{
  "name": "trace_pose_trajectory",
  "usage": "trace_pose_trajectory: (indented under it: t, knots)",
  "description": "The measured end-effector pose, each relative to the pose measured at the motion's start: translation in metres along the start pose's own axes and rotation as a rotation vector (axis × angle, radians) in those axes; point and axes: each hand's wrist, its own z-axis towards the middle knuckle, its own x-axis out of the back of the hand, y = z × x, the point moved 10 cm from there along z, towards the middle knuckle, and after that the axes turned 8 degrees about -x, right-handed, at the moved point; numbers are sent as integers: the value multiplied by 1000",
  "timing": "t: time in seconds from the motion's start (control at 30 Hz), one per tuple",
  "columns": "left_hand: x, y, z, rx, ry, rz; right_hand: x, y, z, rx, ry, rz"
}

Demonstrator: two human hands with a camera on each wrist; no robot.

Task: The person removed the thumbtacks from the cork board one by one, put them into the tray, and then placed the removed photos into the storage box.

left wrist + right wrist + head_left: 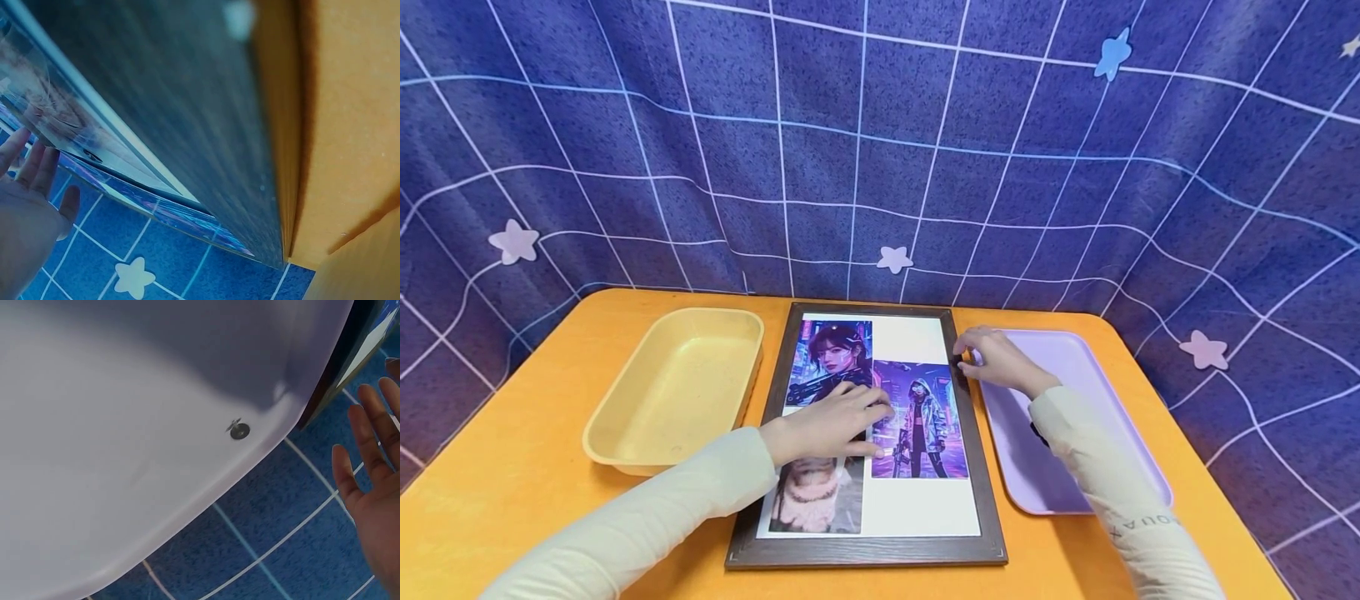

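Observation:
A white board (922,510) in a dark wooden frame (865,552) lies on the table, bearing several picture prints. My left hand (835,419) rests over the prints with fingers spread. It partly covers a neon city print (831,350) at upper left and a greyish print (820,504) at lower left. Its fingertips reach the edge of a purple print (919,425) showing a hooded figure. My right hand (1000,360) has its fingertips at the frame's right edge, above the lilac tray (1041,492). Its fingers look loose in the right wrist view, holding nothing visible.
A metal thumbtack (240,430) lies in the lilac tray near a corner. Left of the frame stands a deep yellow tray (681,400). Behind the orange table (490,508) hangs a blue gridded curtain (820,167) with star shapes.

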Motion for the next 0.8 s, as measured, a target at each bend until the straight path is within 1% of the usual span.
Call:
trace_pose_trajectory:
  t: [0.2,0.8]
  knots:
    - [1,1,0,1,1,3,-8,-8,2,-4,-26,-54]
    - [-3,-1,1,3,-9,14,-27,-13,3,-12,-60,-91]
